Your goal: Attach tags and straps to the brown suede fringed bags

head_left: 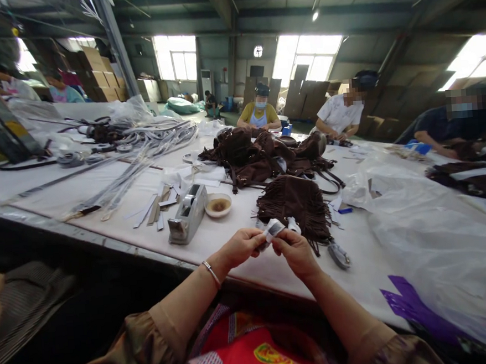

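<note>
Over the near side of the counter (213, 236), just this side of the dark brown fringed bag (292, 203), L hand (245, 244) grips one end of a small white-and-grey piece (273, 228) btwn thumb & fingers; R hand (296, 250) pinches the other end. Whether it's wrapped or folded is too small to tell. Prob. best: light, even pinch on both ends, thumbs flattening creases w/o tugging, wrists steady. Loose fringe might snag, so a bit more gap fr. the bag would help.
</note>
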A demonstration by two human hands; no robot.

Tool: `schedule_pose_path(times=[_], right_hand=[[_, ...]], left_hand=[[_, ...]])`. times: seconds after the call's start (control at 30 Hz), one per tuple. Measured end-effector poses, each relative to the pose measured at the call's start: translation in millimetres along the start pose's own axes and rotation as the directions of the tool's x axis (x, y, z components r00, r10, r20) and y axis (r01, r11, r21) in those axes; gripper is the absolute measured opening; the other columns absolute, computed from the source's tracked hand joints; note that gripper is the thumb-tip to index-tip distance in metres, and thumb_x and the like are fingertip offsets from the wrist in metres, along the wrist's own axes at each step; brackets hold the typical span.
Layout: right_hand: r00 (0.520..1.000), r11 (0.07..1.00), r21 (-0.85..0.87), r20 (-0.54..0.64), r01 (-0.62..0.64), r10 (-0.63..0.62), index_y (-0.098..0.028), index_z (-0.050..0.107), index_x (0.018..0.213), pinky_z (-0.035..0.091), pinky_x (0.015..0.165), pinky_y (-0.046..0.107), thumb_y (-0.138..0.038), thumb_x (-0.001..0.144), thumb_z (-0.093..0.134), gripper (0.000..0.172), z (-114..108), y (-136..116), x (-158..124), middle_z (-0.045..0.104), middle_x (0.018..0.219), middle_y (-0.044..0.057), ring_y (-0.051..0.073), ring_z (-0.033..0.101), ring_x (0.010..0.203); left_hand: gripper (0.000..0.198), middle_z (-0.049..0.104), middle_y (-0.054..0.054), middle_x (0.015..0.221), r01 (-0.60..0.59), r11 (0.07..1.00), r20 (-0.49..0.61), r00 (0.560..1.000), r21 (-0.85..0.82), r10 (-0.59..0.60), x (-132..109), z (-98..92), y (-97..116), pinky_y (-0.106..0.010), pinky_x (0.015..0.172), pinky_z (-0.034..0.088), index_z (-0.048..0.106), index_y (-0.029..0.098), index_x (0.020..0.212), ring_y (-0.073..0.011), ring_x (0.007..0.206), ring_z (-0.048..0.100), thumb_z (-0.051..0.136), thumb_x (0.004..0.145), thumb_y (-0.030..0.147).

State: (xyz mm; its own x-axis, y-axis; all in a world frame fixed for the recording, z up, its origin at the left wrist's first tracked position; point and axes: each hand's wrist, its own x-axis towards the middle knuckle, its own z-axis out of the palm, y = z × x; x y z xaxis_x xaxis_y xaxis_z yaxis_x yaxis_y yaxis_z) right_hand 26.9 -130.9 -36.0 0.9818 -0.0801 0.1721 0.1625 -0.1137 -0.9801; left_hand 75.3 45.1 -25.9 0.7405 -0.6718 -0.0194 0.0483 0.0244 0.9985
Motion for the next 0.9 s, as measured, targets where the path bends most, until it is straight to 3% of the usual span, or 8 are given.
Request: schedule_pose_path(times=[0.13, 0.3, 0.47, 0.57, 0.67, 0.77, 0.83, 0.9], right_hand=[[0.998, 0.998, 0.063, 0.069, 0.005, -0.010, -0.021, 0.069, 0.074, 0.040, 0.054, 0.024, -0.033, 0.078, 0.066, 0.013, 1.5, 1.8, 3.6, 0.055, 0.059, -0.003, 0.011, 0.047, 0.054], [0.998, 0.996, 0.076, 0.037, -0.051, 0.048, -0.020, 0.064, 0.072, 0.038, 0.050, 0.022, -0.027, 0.076, 0.061, 0.009, 6.6, 11.9, -0.8, 0.055, 0.060, -0.003, 0.010, 0.047, 0.051], [0.973, 0.979, -0.076, -0.151, -0.188, 0.175, -0.021, 0.058, 0.062, 0.036, 0.047, 0.023, -0.016, 0.068, 0.055, 0.008, 1.0, 23.5, -13.1, 0.051, 0.051, -0.004, 0.012, 0.045, 0.046], [0.983, 0.949, -0.282, -0.150, -0.143, 0.103, -0.021, 0.063, 0.061, 0.041, 0.056, 0.026, -0.016, 0.070, 0.059, 0.011, -23.0, 24.1, -33.4, 0.061, 0.058, 0.001, 0.016, 0.054, 0.057], [0.979, 0.840, -0.542, -0.190, -0.041, -0.074, -0.023, 0.068, 0.074, 0.046, 0.067, 0.031, -0.024, 0.082, 0.057, 0.013, -62.0, 28.1, -58.4, 0.068, 0.072, 0.005, 0.021, 0.061, 0.069], [0.934, 0.744, -0.668, -0.275, -0.015, -0.228, -0.022, 0.069, 0.087, 0.051, 0.078, 0.035, -0.033, 0.088, 0.054, 0.019, -104.7, 40.6, -74.0, 0.072, 0.087, 0.009, 0.025, 0.066, 0.080], [0.903, 0.695, -0.719, -0.313, -0.024, -0.294, -0.021, 0.069, 0.091, 0.053, 0.078, 0.036, -0.036, 0.090, 0.052, 0.023, -128.5, 51.3, -77.3, 0.073, 0.090, 0.010, 0.026, 0.068, 0.082], [0.876, 0.641, -0.767, -0.324, -0.022, -0.357, -0.023, 0.070, 0.090, 0.055, 0.071, 0.034, -0.036, 0.092, 0.050, 0.024, -146.4, 60.4, -77.1, 0.073, 0.085, 0.008, 0.025, 0.069, 0.076]], left_hand=[[0.049, 0.043, 0.003, 0.065, -0.004, 1.000, -0.004, 1.000, -0.012, 0.004, -2.2, -6.4, -5.0, -0.019, 0.048, 0.029, 0.057, 0.012, 0.079, -0.0060, 0.052, 0.036, 0.058, 0.083, 0.061], [0.042, 0.052, 0.000, 0.074, -0.097, 0.942, 0.045, 0.995, 0.322, 0.087, -2.0, -4.7, -3.7, -0.021, 0.056, 0.038, 0.063, 0.013, 0.079, -0.0088, 0.061, 0.045, 0.050, 0.092, 0.051], [0.030, 0.059, -0.003, 0.085, -0.267, 0.749, 0.155, 0.963, 0.606, 0.219, -0.5, 14.3, 0.4, -0.024, 0.077, 0.044, 0.071, 0.017, 0.085, -0.0135, 0.081, 0.055, 0.051, 0.093, 0.037], [0.024, 0.061, -0.003, 0.088, -0.289, 0.694, 0.217, 0.957, 0.659, 0.193, 6.9, 12.2, 0.5, -0.024, 0.077, 0.046, 0.074, 0.020, 0.089, -0.0142, 0.081, 0.058, 0.058, 0.089, 0.038], [0.029, 0.066, -0.007, 0.095, -0.142, 0.672, -0.044, 0.967, 0.727, 0.252, 30.7, -4.0, -2.2, -0.029, 0.084, 0.048, 0.073, 0.018, 0.096, -0.0190, 0.091, 0.061, 0.058, 0.087, 0.041], [0.045, 0.067, -0.016, 0.110, 0.177, 0.672, -0.426, 0.876, 0.719, 0.225, 69.2, -20.2, -5.3, -0.035, 0.094, 0.046, 0.070, 0.010, 0.107, -0.0278, 0.108, 0.060, 0.061, 0.083, 0.047], [0.053, 0.067, -0.019, 0.113, 0.341, 0.734, -0.552, 0.832, 0.587, 0.055, 96.1, -24.1, -5.0, -0.037, 0.094, 0.046, 0.068, 0.007, 0.107, -0.0314, 0.110, 0.060, 0.067, 0.076, 0.050], [0.053, 0.070, -0.019, 0.108, 0.411, 0.834, -0.536, 0.827, 0.369, -0.170, 119.5, -22.0, -3.0, -0.037, 0.089, 0.049, 0.069, 0.008, 0.099, -0.0318, 0.105, 0.064, 0.067, 0.073, 0.054]])
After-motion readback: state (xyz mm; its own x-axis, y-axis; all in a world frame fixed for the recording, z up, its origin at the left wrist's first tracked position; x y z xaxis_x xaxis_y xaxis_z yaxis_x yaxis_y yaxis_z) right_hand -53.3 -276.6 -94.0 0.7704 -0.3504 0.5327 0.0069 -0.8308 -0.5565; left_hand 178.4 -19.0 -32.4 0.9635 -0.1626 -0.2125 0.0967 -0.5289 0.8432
